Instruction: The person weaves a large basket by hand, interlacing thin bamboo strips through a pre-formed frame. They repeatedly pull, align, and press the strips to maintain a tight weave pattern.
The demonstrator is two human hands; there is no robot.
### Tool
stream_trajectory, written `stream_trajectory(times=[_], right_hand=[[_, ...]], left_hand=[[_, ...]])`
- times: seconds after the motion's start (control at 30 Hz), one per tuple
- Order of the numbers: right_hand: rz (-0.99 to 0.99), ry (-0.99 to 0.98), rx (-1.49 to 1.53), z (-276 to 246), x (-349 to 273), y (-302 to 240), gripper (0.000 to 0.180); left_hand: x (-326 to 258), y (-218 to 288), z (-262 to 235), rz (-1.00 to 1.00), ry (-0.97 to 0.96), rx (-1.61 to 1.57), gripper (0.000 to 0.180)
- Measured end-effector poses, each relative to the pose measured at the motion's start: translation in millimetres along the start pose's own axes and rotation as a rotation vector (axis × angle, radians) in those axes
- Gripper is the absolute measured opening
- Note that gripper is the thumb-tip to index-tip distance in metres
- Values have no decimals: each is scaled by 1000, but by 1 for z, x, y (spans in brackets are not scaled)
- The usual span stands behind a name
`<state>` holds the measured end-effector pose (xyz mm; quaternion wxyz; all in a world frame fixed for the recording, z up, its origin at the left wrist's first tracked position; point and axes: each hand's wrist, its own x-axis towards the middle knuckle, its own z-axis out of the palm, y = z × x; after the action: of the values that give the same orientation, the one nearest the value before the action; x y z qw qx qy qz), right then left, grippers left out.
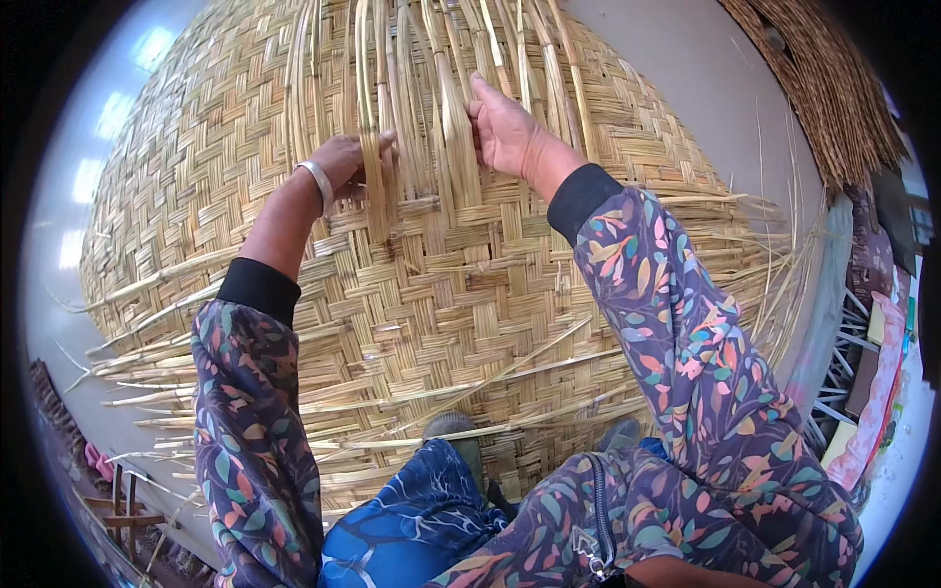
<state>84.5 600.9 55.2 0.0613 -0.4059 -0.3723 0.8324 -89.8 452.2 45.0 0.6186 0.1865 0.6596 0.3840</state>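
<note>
A large mat of plaited reed strips [461,338] spreads across the floor beneath my arms. Long loose reed strips [397,78] run up from its woven part toward the far edge. My left hand [345,169], with a pale bangle on the wrist, is closed round a flat reed strip [369,108] raised off the weave; some fingers are hidden behind it. To the right, my right hand [508,132] has its thumb pointing up and its fingers curled against a bundle of upright strips [456,137]. Its fingertips are partly covered by that bundle.
Loose strip ends stick out along the mat's left [147,382] and right [774,245] sides. A pile of brown stalks [823,88] lies at the far right. A wooden frame [127,510] stands at the lower left. My shoe [449,424] rests on the mat.
</note>
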Motion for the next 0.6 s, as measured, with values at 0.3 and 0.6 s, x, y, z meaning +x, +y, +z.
stream_trajectory(times=[0.3,0.6], right_hand=[[-47,-41,18,-4,-4,-1,57],[-1,107,-353,-2,-21,-4,24]], left_hand=[[-21,28,6,-62,-331,440,31],[6,20,5,-92,-372,873,19]])
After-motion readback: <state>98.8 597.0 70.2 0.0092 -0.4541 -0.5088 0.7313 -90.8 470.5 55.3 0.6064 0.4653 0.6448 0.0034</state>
